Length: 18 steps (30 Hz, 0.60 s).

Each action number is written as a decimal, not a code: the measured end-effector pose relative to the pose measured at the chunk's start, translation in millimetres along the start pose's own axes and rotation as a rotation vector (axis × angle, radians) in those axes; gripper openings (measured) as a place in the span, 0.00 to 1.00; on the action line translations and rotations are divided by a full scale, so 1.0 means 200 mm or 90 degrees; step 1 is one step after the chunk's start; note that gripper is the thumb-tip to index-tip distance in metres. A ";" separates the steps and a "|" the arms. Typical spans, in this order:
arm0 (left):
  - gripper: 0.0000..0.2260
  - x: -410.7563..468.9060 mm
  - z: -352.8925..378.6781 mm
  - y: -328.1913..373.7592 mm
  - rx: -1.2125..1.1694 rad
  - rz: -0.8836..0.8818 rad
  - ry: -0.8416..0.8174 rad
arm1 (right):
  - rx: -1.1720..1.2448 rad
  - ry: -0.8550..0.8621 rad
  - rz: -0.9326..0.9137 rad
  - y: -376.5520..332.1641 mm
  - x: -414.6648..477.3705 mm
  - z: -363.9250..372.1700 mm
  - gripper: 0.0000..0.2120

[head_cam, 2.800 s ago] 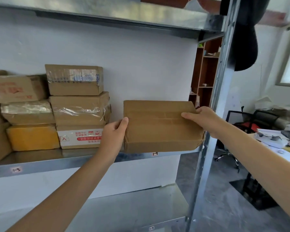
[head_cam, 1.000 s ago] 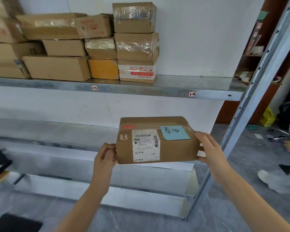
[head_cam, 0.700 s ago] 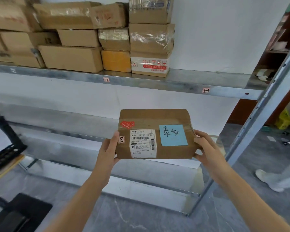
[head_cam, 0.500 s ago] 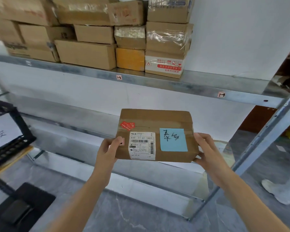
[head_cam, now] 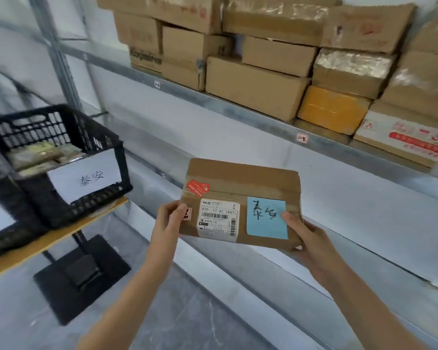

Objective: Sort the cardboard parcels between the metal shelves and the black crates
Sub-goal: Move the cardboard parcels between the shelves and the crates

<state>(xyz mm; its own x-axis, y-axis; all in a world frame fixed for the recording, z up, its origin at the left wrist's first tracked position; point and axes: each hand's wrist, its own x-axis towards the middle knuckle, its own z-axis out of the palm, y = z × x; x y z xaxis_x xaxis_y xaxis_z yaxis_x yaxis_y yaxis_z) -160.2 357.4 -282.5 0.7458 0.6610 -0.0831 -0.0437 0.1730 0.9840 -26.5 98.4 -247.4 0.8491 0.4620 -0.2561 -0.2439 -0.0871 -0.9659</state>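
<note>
A black plastic lattice crate point(head_cam: 96, 205) stands at nine o'clock in the view on a yellow-edged board point(head_cam: 48, 241). Inside it lie flat brown packets point(head_cam: 36, 155), too blurred to count, and a white paper sign point(head_cam: 86, 178) with handwritten characters hangs on its front wall. From twelve to three o'clock a galvanised metal shelf point(head_cam: 238, 109) carries stacked cardboard boxes point(head_cam: 256, 87), some wrapped in glossy, crinkled tape. Among them are a yellow-orange packet point(head_cam: 331, 109) and, at its three o'clock, a white carton with red print point(head_cam: 402, 140). At the centre, in the air in front of the shelving, is a flat rectangular brown cardboard parcel point(head_cam: 240, 180), its face turned to the camera and its tape seams wrinkled. It bears a white barcode label point(head_cam: 218, 218), a square blue paper note point(head_cam: 266, 218) with dark handwriting at the label's three o'clock, and a small red sticker point(head_cam: 197, 186) at the label's eleven o'clock. The left hand point(head_cam: 170, 218) grips the parcel's nine o'clock edge, thumb on the front and fingers curled round the edge. The right hand point(head_cam: 306, 238) holds the four o'clock corner, thumb pressed on the note's edge and fingers wrapped underneath. A smooth, bare lower metal shelf point(head_cam: 225, 269) runs behind and below the parcel, and a black floor base point(head_cam: 81, 271) sits at seven o'clock on the grey floor.
</note>
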 end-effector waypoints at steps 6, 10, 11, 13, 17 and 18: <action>0.20 0.30 -0.57 0.15 0.047 0.019 0.094 | -0.023 -0.123 0.000 -0.06 0.37 0.71 0.26; 0.12 0.44 -0.90 0.24 0.071 0.033 0.152 | -0.022 -0.181 0.000 -0.11 0.57 1.12 0.27; 0.10 0.47 -0.97 0.27 0.080 0.040 0.162 | -0.025 -0.197 -0.002 -0.12 0.61 1.21 0.26; 0.09 0.52 -1.10 0.32 0.092 0.051 0.179 | -0.025 -0.223 0.000 -0.15 0.70 1.37 0.26; 0.11 0.60 -1.32 0.37 0.090 0.061 0.211 | -0.025 -0.260 0.015 -0.18 0.86 1.62 0.26; 0.12 0.62 -1.37 0.38 0.092 0.061 0.222 | -0.028 -0.272 0.016 -0.20 0.90 1.67 0.25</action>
<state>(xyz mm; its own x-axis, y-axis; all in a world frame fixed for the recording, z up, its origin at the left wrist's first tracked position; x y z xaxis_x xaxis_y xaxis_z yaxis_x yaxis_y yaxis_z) -252.1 652.5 -260.3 0.4712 0.8819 -0.0137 0.0103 0.0101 0.9999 -20.2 480.6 -242.8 0.5711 0.7821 -0.2494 -0.2344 -0.1358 -0.9626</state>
